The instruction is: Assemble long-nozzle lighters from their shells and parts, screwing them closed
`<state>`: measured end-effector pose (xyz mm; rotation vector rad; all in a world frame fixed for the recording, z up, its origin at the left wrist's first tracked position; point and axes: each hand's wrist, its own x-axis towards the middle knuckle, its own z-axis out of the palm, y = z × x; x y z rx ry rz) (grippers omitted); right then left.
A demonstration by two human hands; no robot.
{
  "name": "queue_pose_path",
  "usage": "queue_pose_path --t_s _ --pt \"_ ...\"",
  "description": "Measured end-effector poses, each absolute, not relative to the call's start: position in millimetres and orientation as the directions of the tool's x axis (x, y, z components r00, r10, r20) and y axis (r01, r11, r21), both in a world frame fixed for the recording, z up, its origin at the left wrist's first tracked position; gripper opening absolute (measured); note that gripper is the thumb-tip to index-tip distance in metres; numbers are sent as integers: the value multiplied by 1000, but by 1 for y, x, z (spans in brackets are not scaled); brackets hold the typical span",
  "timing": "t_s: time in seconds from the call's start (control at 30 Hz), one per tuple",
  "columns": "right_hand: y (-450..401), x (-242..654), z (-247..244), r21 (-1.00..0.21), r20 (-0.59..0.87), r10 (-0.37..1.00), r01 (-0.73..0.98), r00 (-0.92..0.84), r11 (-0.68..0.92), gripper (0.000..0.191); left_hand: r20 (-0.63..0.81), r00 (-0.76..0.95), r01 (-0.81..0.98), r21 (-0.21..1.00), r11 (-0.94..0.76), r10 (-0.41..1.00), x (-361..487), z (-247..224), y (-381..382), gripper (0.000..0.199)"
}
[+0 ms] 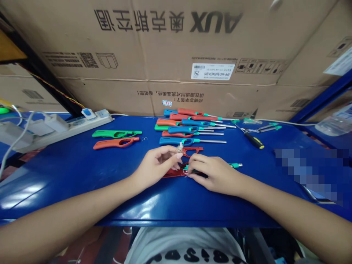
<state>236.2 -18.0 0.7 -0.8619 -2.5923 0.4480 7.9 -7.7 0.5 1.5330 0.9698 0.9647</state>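
Note:
Between the thumb and fingers of my left hand point(158, 163) is a small pale, brass-tinted fitting point(180, 147), pinched upright. My right hand point(213, 171) is closed over a green-and-black lighter part point(186, 168) with a thin white wire; the palm hides most of it. Past that hand a green piece with a metal tip point(235, 165) pokes out. Under both hands lies a red lighter handle half point(172, 173). Just beyond the fingers rests another red handle shell point(194, 150) with a trigger opening.
Several assembled long-neck lighters point(192, 130) are heaped behind my hands. A green handle point(117, 134) and an orange handle point(115, 143) lie left, near a power strip point(71, 128). To the right are a screwdriver point(254, 140) and metal tubes point(268, 127). A large carton point(154, 47) stands behind the blue table point(110, 205).

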Motion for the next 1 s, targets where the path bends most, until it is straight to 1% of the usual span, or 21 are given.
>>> queue_pose_path --t_s 0.07,0.13,0.23,0.3,0.37,0.43,0.6,0.7,0.83,1.0 --pt "-17 236 1 -537 267 673 473 -690 699 6 59 391 141 982 -123 919 8 2 -9 31" --pt "-13 236 0 -675 252 731 426 -635 603 6 39 415 192 973 -129 909 8 3 -10 30" --pt "-3 237 -4 -872 94 798 337 -595 354 11 49 435 245 954 -171 899 7 3 -10 33" --pt "4 240 -7 -949 -1 801 252 -599 187 19 43 454 271 945 -183 890 6 2 -9 37" --pt "9 243 -11 -976 -19 800 185 -600 117 25 31 457 298 936 -186 889 4 1 -8 41" --pt "13 245 -12 -983 -11 794 150 -608 102 28 21 448 313 933 -179 894 3 0 -8 44" --pt "17 250 -9 -986 -71 749 161 -659 48 34 -21 420 299 947 -117 907 2 -3 -6 49" --pt "19 251 -7 -982 -96 727 183 -680 41 37 -3 446 315 936 -154 895 4 -2 -5 43" --pt "18 252 -6 -977 -79 736 197 -673 75 38 49 482 335 912 -236 875 6 1 -6 32" --pt "15 251 -4 -976 -67 743 199 -666 90 35 88 491 294 920 -260 867 7 -3 -5 26"
